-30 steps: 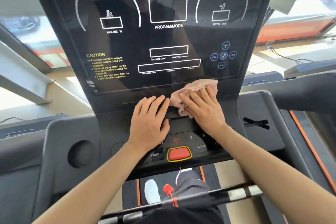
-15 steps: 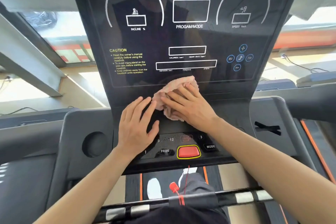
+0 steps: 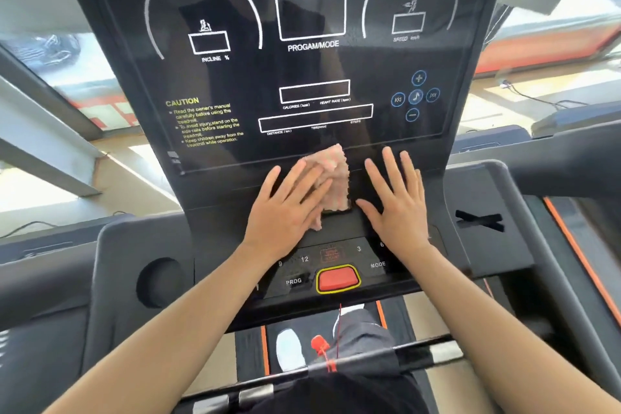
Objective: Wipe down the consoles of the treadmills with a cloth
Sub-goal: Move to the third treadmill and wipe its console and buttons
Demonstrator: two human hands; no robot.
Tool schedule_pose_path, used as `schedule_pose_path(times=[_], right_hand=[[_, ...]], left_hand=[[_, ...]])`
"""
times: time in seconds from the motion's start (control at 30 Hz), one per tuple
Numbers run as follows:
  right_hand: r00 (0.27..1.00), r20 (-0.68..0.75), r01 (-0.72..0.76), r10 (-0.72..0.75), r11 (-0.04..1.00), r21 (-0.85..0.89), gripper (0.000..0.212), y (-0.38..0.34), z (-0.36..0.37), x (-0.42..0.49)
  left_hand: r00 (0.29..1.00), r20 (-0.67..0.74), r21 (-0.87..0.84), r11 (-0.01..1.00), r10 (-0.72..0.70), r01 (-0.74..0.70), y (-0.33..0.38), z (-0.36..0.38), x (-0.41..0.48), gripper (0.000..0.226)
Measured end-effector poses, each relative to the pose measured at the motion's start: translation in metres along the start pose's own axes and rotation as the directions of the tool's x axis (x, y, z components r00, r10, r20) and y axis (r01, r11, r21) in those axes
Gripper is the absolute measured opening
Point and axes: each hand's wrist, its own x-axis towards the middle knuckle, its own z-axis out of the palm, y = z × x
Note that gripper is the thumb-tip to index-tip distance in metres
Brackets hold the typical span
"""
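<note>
While flat left hand presses cloth, flat right hand rests beside; red button below.

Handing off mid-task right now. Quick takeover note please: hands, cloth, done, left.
Left hand: flat, fingers straight, pressing the pink cloth onto the console, on the band just under its display.
Right hand: flat and bare on the same band, to the right of the cloth, not holding it.
Done: wiping is under way on this band. The picture does not show which parts are already clean.
Left: probably the display above and the button strip around the red stop button, then any other consoles.
</note>
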Motion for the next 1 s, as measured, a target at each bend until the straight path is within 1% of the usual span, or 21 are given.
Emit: schedule_pose_path(times=[0.17, 0.27, 0.33, 0.47, 0.6, 0.67, 0.73, 0.77, 0.87, 0.93, 1.0], right_hand=[[1.0, 0.021, -0.023, 0.022, 1.0, 0.014, 0.072, 0.001, 0.001, 0.0], [0.999, 0.04, -0.031, 0.03, 0.999, 0.021, 0.072, 0.001, 0.001, 0.0], [0.998, 0.048, -0.037, 0.035, 0.999, 0.029, 0.072, 0.0, 0.001, 0.0], [0.998, 0.05, -0.048, 0.046, 0.997, 0.052, 0.072, -0.002, -0.002, 0.0], [0.996, 0.063, -0.061, 0.057, 0.996, 0.064, 0.074, -0.004, -0.006, -0.001], [0.994, 0.085, -0.073, 0.067, 0.995, 0.063, 0.077, -0.005, -0.009, -0.002], [0.993, 0.102, -0.073, 0.066, 0.995, 0.068, 0.08, -0.006, -0.012, -0.002], [0.991, 0.114, -0.072, 0.065, 0.995, 0.067, 0.081, -0.006, -0.014, -0.002], [0.984, 0.153, -0.098, 0.087, 0.993, 0.065, 0.084, -0.011, -0.018, -0.002], [0.981, 0.152, -0.139, 0.125, 0.987, 0.085, 0.08, -0.018, -0.019, -0.007], [0.982, 0.151, -0.136, 0.116, 0.982, 0.133, 0.076, -0.03, -0.018, -0.017]], left_hand=[[0.995, 0.023, 0.017, 0.995, -0.095, 0.095, -0.026, -0.003, -0.034, 0.053], [0.979, 0.055, 0.026, 0.98, -0.197, 0.196, -0.039, -0.012, -0.062, 0.052], [0.956, 0.096, 0.006, 0.961, -0.277, 0.278, -0.04, -0.019, -0.073, 0.051], [0.901, 0.157, -0.028, 0.91, -0.404, 0.413, -0.035, -0.03, -0.087, 0.051], [0.836, 0.254, -0.081, 0.85, -0.487, 0.52, -0.034, -0.038, -0.107, 0.054], [0.789, 0.303, -0.11, 0.803, -0.534, 0.586, -0.032, -0.043, -0.119, 0.056], [0.727, 0.354, -0.152, 0.73, -0.589, 0.666, -0.03, -0.048, -0.127, 0.057], [0.704, 0.373, -0.17, 0.701, -0.604, 0.692, -0.027, -0.051, -0.128, 0.058], [0.673, 0.442, -0.213, 0.66, -0.593, 0.721, -0.01, -0.06, -0.121, 0.059], [0.644, 0.518, -0.215, 0.643, -0.564, 0.735, 0.006, -0.06, -0.109, 0.059], [0.621, 0.558, -0.196, 0.64, -0.55, 0.743, 0.018, -0.057, -0.094, 0.059]])
